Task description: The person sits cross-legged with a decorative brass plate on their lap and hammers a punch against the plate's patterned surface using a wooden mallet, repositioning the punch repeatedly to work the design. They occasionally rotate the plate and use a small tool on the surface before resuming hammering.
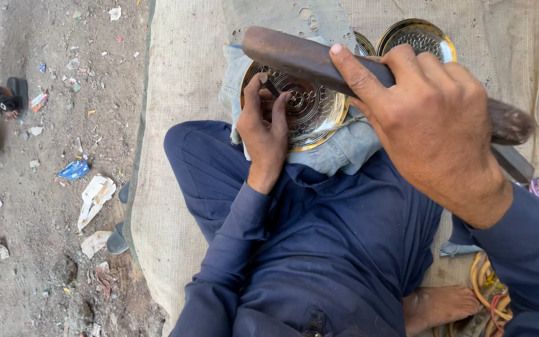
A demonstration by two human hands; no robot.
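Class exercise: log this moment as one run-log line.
left hand: holds small punch on engraved brass plate | right hand: grips raised wooden mallet | plate: on denim cloth over lap

Brass plate (310, 109) golden with silvery centre, engraved in concentric rings and fine floral-geometric work. Two more plates (416, 39) far right, same gold rim, dotted silvery pattern. Wooden mallet (301, 59) dark brown, worn, reddish tint at the right end. Small chisel (271, 86) dark grey. Denim cloth (338, 150) under the plate faded light blue. Clothing (307, 243) plain navy blue. Burlap mat (182, 81) beige, coarse woven texture. Ground (45, 187) left grey-brown, speckled with white, blue and red litter. Cords (488, 293) near right yellow-orange.
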